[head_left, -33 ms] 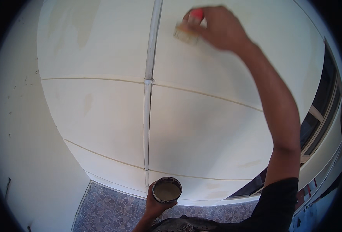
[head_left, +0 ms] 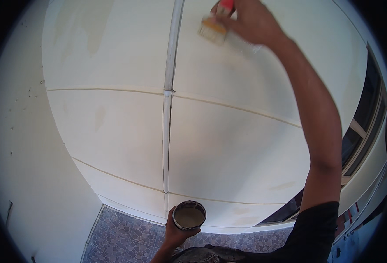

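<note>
1. Wall (head_left: 233,144) is the largest thing: pale, smooth, divided by thin grooves and by a vertical pipe (head_left: 173,48). It stands in front of the person. I judge it hard and rigid, with no good place to take hold.

2. Container (head_left: 195,204), dark and round, is low in the middle of the view, well apart from the brush (head_left: 213,29). It has inside a pale liquid (head_left: 190,218), probably paint. I expect moderate weight that shifts when tilted, so holding it level, around its side, seems best. Its rim has pale smears, which may be slippery. Left hand (head_left: 178,231) carries it, with the fingers curled around the side, as far as I can see.

3. Brush, flat and wide, is at the upper wall, right of the pipe; its red handle is cut by the upper edge of the view. It should be light, with stiff handle and soft, bending bristles. Right hand (head_left: 252,19) has its fingers pinching it close to the yellowish band, a sensible place for control; some fingers are hidden. Whether the bristles touch the wall, I cannot tell surely.

4. Brands, labels or writing: I can read none on brush or container.
</note>
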Demonstrator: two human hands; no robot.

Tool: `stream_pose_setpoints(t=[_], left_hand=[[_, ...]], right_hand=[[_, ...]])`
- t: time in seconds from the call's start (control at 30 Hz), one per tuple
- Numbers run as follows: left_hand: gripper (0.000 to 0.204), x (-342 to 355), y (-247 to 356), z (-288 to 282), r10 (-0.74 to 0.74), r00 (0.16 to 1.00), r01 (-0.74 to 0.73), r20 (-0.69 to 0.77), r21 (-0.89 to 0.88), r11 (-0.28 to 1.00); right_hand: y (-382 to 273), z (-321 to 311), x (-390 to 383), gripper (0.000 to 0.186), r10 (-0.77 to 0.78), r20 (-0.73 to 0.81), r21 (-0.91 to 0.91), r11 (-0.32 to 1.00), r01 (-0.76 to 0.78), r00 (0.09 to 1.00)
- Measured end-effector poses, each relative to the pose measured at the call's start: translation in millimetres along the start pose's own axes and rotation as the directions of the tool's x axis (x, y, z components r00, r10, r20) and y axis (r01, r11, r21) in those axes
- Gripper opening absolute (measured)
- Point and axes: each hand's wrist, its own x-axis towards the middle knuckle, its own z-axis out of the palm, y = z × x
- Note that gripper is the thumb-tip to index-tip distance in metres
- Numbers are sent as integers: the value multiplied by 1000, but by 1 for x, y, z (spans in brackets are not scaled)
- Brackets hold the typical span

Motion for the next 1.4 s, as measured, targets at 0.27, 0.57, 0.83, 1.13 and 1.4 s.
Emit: stream_pose_setpoints(t=[0.27, 0.57, 0.83, 1.13, 1.4], left_hand=[[111, -1, 1, 2, -8, 999, 7, -33, -33, 999], [110, 6, -5, 1, 1, 1000, -2, -10, -34, 999], [112, 6, -1, 3, 14, 1000, -14, 19, 11, 1000], [115, 1, 1, 2, 7, 996, -9, 90, 16, 1000], [114, 1, 8, -9, -1, 998, -3, 69, 57, 998]], right_hand=[[14, -51, 45, 19, 92, -382, -146, 976, -158, 920], [-36, 52, -77, 30, -281, -26, -329, 908, 258, 959], [-82, 68, -144, 15, -143, -258, 104, 979, 175, 956], [-37, 74, -146, 14, 350, -371, 397, 897, -193, 860], [34, 8, -147, 14, 305, -601, -25, 917, -399, 739]])
